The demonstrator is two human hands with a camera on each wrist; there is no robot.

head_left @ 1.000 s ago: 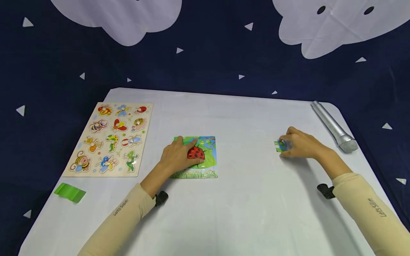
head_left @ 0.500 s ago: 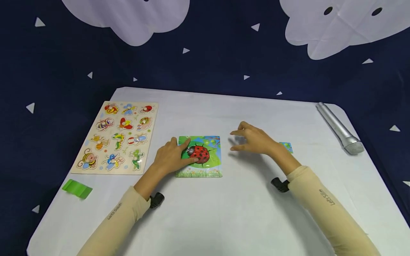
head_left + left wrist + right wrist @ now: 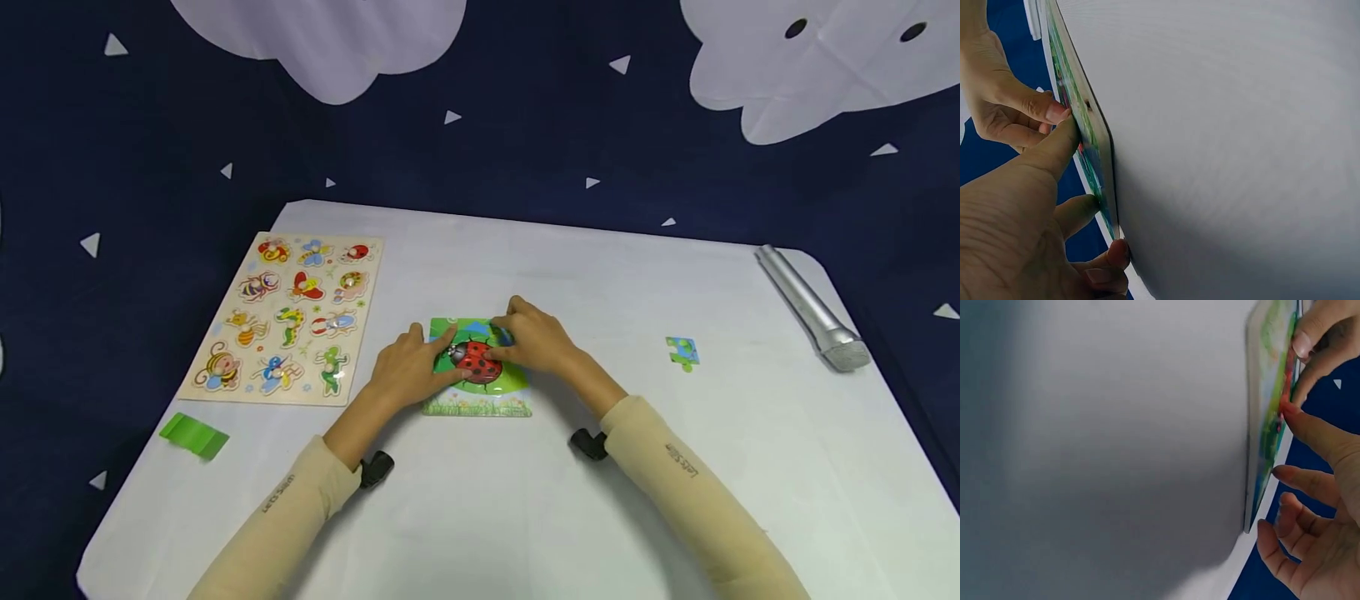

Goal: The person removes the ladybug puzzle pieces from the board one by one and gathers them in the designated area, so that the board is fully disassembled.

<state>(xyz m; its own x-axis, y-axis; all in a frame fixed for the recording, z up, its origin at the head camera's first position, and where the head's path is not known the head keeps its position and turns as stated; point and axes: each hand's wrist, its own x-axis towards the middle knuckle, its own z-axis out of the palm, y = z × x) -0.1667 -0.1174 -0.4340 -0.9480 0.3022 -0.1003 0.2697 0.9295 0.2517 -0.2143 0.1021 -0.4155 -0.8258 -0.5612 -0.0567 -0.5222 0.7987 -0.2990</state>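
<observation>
A square ladybug jigsaw puzzle [image 3: 477, 407] lies flat in the middle of the table in the head view. My left hand [image 3: 405, 371] rests on its left side, thumb and index finger spread over the picture. From the other side, my right hand [image 3: 536, 337] touches the upper right part with thumb and fingertips. Both thumbs come down on the ladybug. In the left wrist view, other left fingertips sit at the edge of the puzzle [image 3: 1099, 159]. The right wrist view shows the thumb and one fingertip on the puzzle [image 3: 1269, 381], with other fingers loosely bent beyond it.
A loose blue and green jigsaw piece [image 3: 683, 353] lies right of the puzzle. The silver microphone [image 3: 810, 308] is farther right. At left are a wooden insect peg puzzle [image 3: 281, 396] and a green strip [image 3: 193, 436]. A dark cloth [image 3: 525, 125] hangs behind the white table [image 3: 465, 517].
My right hand has left the loose piece at the right and moved left onto the ladybug puzzle. The left hand has stayed on the puzzle. The head view has shifted slightly.
</observation>
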